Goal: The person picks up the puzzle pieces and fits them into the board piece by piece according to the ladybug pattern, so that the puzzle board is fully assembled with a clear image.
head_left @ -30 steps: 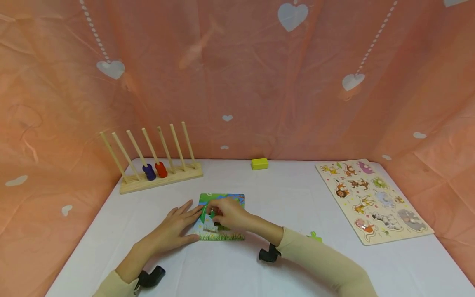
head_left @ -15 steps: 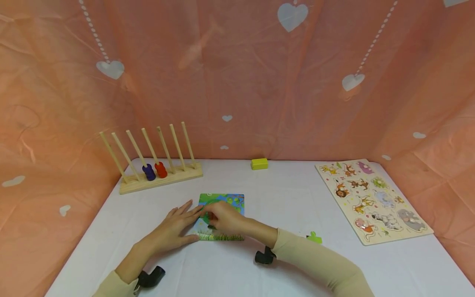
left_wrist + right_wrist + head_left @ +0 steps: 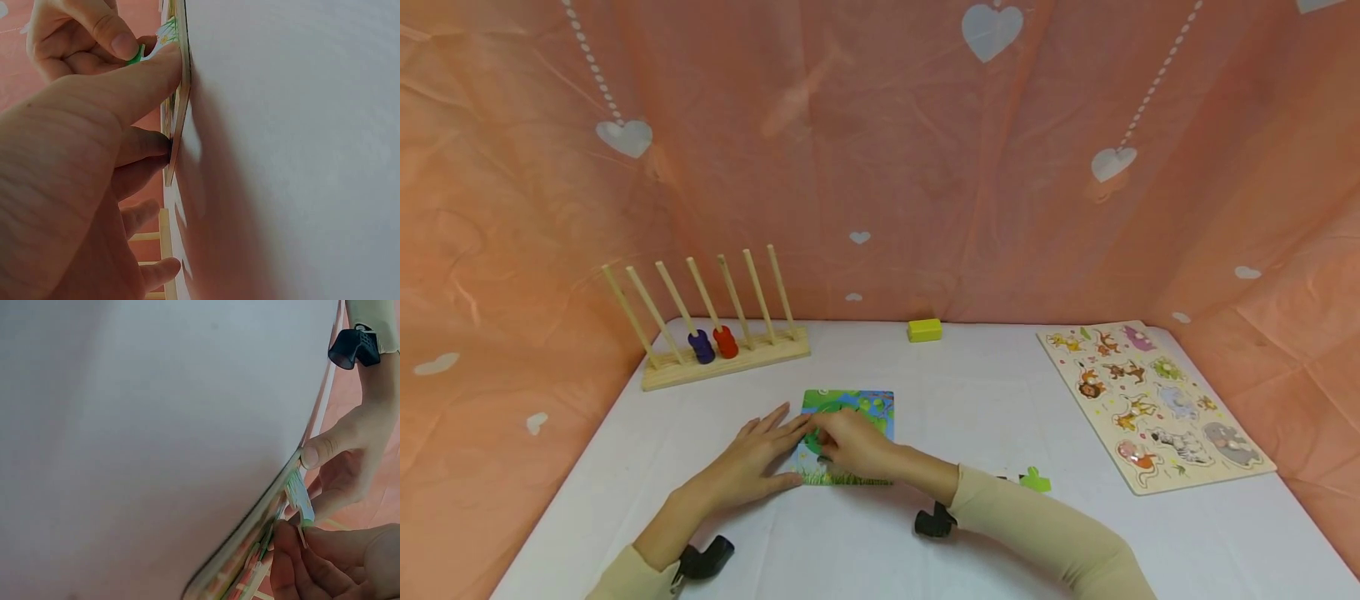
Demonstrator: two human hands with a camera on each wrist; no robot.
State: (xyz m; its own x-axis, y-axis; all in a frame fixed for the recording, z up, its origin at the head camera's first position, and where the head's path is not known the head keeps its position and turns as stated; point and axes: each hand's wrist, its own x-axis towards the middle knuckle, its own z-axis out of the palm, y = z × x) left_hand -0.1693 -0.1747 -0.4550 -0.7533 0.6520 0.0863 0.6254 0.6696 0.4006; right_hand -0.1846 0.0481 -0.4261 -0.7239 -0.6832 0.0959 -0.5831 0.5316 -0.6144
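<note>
A small square picture puzzle with a green and blue scene and grass along its near edge lies mid-table. My left hand rests at its left side, fingers extended, with the thumb on the board's edge in the left wrist view. Over the board, my right hand pinches a puzzle piece between thumb and fingertips. In the right wrist view this green and pale blue piece stands tilted up from the board. From the head view the right hand hides the piece and the middle of the puzzle.
A loose green puzzle piece lies beside the right sleeve. At the right is a wooden animal puzzle board. A pegged wooden stand with purple and red beads stands back left, and a yellow block sits at the back.
My right hand has shifted slightly left and lower over the puzzle with the piece. Its forearm moved left too, uncovering more of the loose green piece. The left hand stays put.
</note>
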